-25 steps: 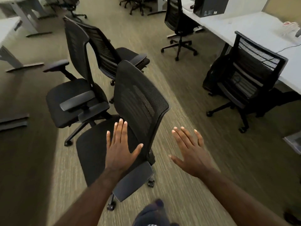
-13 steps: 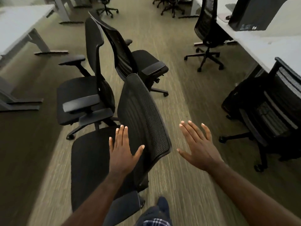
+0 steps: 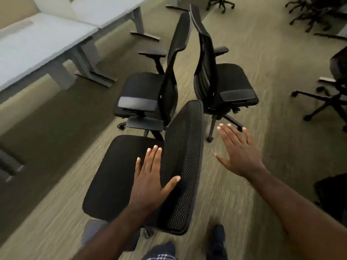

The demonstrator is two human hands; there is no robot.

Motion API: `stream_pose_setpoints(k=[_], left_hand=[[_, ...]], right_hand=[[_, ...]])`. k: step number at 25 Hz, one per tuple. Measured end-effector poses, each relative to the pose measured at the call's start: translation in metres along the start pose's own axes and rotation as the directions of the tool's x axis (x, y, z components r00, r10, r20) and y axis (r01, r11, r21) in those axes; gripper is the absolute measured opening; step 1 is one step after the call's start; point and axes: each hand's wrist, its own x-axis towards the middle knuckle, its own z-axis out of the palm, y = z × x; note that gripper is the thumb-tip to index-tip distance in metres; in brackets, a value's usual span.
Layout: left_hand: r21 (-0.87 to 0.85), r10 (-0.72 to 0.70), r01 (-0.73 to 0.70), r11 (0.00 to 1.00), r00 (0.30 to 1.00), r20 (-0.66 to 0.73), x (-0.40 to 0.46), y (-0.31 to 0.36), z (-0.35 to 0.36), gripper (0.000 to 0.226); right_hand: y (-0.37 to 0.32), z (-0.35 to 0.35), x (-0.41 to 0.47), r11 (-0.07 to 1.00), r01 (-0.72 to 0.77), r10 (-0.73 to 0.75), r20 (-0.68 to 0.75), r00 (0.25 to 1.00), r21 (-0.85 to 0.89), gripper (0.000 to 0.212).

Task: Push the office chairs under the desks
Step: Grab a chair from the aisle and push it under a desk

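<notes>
- The left hand (image 3: 150, 177) is flat, fingers straight and thumb out. It lies against the front of the nearest chair's (image 3: 131, 177) mesh backrest (image 3: 185, 166), or just over it; I cannot tell if it really touches. It grips nothing.
- The right hand (image 3: 238, 152) is flat too, fingers spread. It hangs in the air on the other side of the backrest, apart from it, and holds nothing.
- So the backrest stands between the two hands, and the left hand is the closer one.
- The nearest chair is right in front of the person, out in the open on the carpet (image 3: 262, 62). Its seat points left, toward the white desks (image 3: 37, 45) along the left side. Its backrest runs long, away from the person.
- I think the next push should go left, toward those desks. The chair is not under one yet.
- Counting the chairs in the middle: three. There is the nearest one, plus a left chair (image 3: 142, 91) and a right chair (image 3: 231, 81) standing back to back just behind it.
- More chairs show at the right edge (image 3: 328, 102) and far top, too cut off to count.
- Two desk tops show at the left.
</notes>
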Motion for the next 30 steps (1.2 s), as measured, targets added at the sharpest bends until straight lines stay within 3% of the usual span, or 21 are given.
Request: stream_pose_setpoints(k=[5,10,15,18,22,30], left_hand=[[0.046,-0.254,0.259,0.965,0.963,-0.089,-0.008,0.043,-0.001,0.098],[0.033,-0.467,0.475,0.879,0.874,-0.132,-0.017,0.092,0.007,0.104],[0.033,-0.594,0.606,0.795,0.788,-0.16,-0.017,0.126,0.033,0.109],[0.063,-0.683,0.696,0.715,0.715,-0.153,-0.018,0.134,0.05,0.106],[0.071,-0.771,0.781,0.62,0.624,-0.131,-0.019,0.135,0.053,0.103],[0.106,-0.771,0.79,0.603,0.612,-0.175,-0.019,0.127,0.042,0.081]], right_hand=[[0.035,0.006,0.07,0.954,0.291,-0.292,0.004,0.956,0.066,0.095],[0.051,0.007,0.133,0.829,0.556,-0.56,0.064,0.826,0.062,0.106],[0.035,0.015,0.173,0.655,0.753,-0.75,0.171,0.639,0.06,0.11],[0.025,0.022,0.188,0.585,0.81,-0.793,0.242,0.56,0.044,0.107],[0.019,0.026,0.204,0.546,0.833,-0.821,0.251,0.513,0.085,0.098],[-0.003,0.033,0.214,0.547,0.828,-0.837,0.119,0.534,0.125,0.072]])
